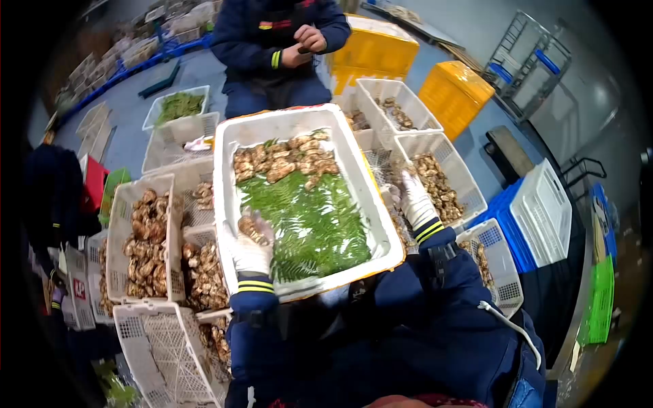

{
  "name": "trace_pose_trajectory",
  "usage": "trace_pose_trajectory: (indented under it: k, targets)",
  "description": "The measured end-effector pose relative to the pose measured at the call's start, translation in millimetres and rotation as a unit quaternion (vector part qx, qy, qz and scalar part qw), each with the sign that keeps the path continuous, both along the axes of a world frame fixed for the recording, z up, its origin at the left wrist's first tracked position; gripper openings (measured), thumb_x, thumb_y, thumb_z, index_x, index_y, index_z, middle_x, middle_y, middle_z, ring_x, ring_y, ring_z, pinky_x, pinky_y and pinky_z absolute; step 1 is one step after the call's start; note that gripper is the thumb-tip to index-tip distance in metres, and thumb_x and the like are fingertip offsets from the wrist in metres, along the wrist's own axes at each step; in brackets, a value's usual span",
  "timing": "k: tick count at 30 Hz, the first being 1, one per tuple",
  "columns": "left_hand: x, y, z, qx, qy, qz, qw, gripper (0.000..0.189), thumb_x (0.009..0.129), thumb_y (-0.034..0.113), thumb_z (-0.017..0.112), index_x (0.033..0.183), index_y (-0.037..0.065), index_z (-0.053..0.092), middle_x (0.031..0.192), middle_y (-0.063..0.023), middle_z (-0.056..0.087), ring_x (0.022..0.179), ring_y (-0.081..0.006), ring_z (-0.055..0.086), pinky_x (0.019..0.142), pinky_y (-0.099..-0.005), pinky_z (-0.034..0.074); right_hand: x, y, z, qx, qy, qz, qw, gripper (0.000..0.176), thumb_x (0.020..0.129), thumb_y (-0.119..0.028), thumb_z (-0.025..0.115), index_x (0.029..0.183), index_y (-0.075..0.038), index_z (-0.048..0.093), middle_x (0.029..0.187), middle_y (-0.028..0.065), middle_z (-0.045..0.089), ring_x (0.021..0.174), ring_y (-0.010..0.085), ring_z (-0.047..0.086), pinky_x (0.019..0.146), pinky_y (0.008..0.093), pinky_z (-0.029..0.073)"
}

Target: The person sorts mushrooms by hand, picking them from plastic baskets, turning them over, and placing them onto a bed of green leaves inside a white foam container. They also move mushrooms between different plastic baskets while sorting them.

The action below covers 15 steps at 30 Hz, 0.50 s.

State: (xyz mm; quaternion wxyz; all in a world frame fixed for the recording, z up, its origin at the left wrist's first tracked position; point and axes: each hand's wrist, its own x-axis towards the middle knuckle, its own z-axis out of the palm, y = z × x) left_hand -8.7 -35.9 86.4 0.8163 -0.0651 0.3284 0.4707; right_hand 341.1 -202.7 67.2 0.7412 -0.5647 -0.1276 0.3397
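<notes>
A white foam box [224, 146] lies before me, lined with green fern leaves [306, 217]. Rows of knobbly brown-and-white mushrooms [286, 160] fill its far end. My left hand [250, 255], in a white glove, is at the box's near left side, closed around a mushroom [253, 230] above the ferns. To the right of the box, my gloved right hand [416, 197] reaches over the baskets, beside a white basket [476, 204] of mushrooms. Its fingertips blend with the mushrooms there, and I cannot tell what they hold.
White baskets of mushrooms [146, 238] crowd both sides of the box. Across from me a person [272, 54] sits with hands together. Yellow boxes [456, 95] and a trolley [527, 64] stand at the back right; stacked blue and white crates [537, 217] are nearer.
</notes>
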Motion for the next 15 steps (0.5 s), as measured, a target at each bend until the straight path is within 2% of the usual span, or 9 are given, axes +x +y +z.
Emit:
trace_pose_trajectory:
  k: [2, 3, 7, 9, 10, 11, 13, 14, 15]
  targets:
    - [-3, 10, -35, 0.107, -0.058, -0.072, 0.99, 0.053, 0.093, 0.056, 0.055, 0.116, 0.008, 0.06, 0.096, -0.0081, 0.064, 0.074, -0.0174, 0.056, 0.069, -0.0334, 0.053, 65, -40, -57, 0.036, 0.079, 0.017, 0.996, 0.039, 0.095, -0.045, 0.062, 0.106, -0.007, 0.058, 0.08, 0.0056, 0.061, 0.061, 0.0135, 0.053, 0.052, 0.025, 0.044]
    - [1, 5, -26, 0.095, -0.01, -0.072, 0.993, 0.059, 0.093, 0.063, 0.047, 0.115, 0.011, 0.063, 0.096, -0.0053, 0.063, 0.067, -0.0128, 0.054, 0.064, -0.0292, 0.049, 97, -57, -87, 0.041, 0.123, 0.008, 0.992, 0.04, 0.096, -0.045, 0.061, 0.104, -0.006, 0.058, 0.079, 0.0063, 0.061, 0.06, 0.0142, 0.053, 0.051, 0.0254, 0.043]
    - [6, 9, -36, 0.1, -0.012, -0.092, 0.991, 0.056, 0.093, 0.061, 0.049, 0.117, 0.012, 0.063, 0.099, -0.0065, 0.064, 0.07, -0.0148, 0.057, 0.066, -0.0313, 0.051, 127, -88, -134, -0.012, 0.159, -0.119, 0.98, 0.042, 0.096, -0.046, 0.059, 0.102, -0.005, 0.057, 0.074, 0.0084, 0.061, 0.059, 0.0181, 0.056, 0.05, 0.0261, 0.045]
    - [8, 10, -40, 0.099, -0.003, -0.085, 0.991, 0.055, 0.093, 0.06, 0.05, 0.118, 0.012, 0.062, 0.103, -0.0078, 0.064, 0.073, -0.0175, 0.059, 0.069, -0.0321, 0.053, 159, -105, -176, 0.031, 0.126, -0.109, 0.986, 0.039, 0.096, -0.042, 0.062, 0.105, -0.004, 0.057, 0.084, 0.0114, 0.065, 0.071, 0.0212, 0.062, 0.063, 0.0305, 0.053]
    - [9, 11, -42, 0.096, -0.009, -0.082, 0.992, 0.056, 0.093, 0.06, 0.05, 0.12, 0.012, 0.061, 0.104, -0.0085, 0.063, 0.078, -0.0191, 0.06, 0.074, -0.0339, 0.053, 204, -110, -233, 0.159, 0.142, -0.126, 0.969, 0.042, 0.094, -0.039, 0.066, 0.112, -0.003, 0.055, 0.095, 0.0142, 0.066, 0.08, 0.0253, 0.065, 0.072, 0.0351, 0.056]
    - [11, 12, -44, 0.093, -0.016, -0.078, 0.992, 0.057, 0.093, 0.06, 0.051, 0.122, 0.012, 0.06, 0.106, -0.0093, 0.063, 0.083, -0.0208, 0.061, 0.078, -0.0357, 0.053, 183, -106, -201, 0.132, 0.125, -0.181, 0.967, 0.043, 0.093, -0.04, 0.067, 0.115, -0.004, 0.056, 0.095, 0.0112, 0.065, 0.079, 0.0214, 0.063, 0.069, 0.0316, 0.054]
    - [9, 15, -58, 0.127, -0.04, -0.078, 0.988, 0.061, 0.093, 0.06, 0.05, 0.128, 0.011, 0.054, 0.115, -0.0135, 0.061, 0.106, -0.0265, 0.058, 0.094, -0.0436, 0.049, 177, -108, -183, 0.048, 0.088, -0.287, 0.953, 0.053, 0.09, -0.041, 0.07, 0.122, -0.002, 0.056, 0.108, 0.0072, 0.062, 0.094, 0.0189, 0.059, 0.079, 0.0307, 0.051]
    - [14, 14, -55, 0.114, -0.052, -0.066, 0.99, 0.062, 0.093, 0.06, 0.05, 0.128, 0.01, 0.053, 0.119, -0.0158, 0.058, 0.111, -0.0286, 0.056, 0.098, -0.0471, 0.046, 164, -103, -163, 0.035, 0.13, -0.331, 0.934, 0.055, 0.09, -0.041, 0.071, 0.124, -0.002, 0.055, 0.114, 0.006, 0.06, 0.099, 0.0192, 0.058, 0.084, 0.0317, 0.049]
    - [18, 12, -52, 0.1, -0.064, -0.054, 0.991, 0.062, 0.093, 0.06, 0.05, 0.128, 0.009, 0.053, 0.123, -0.0181, 0.056, 0.116, -0.0308, 0.053, 0.102, -0.0505, 0.043, 152, -104, -148, -0.014, 0.109, -0.288, 0.951, 0.05, 0.092, -0.041, 0.067, 0.121, -0.003, 0.054, 0.113, 0.0072, 0.061, 0.099, 0.0199, 0.059, 0.081, 0.0303, 0.05]
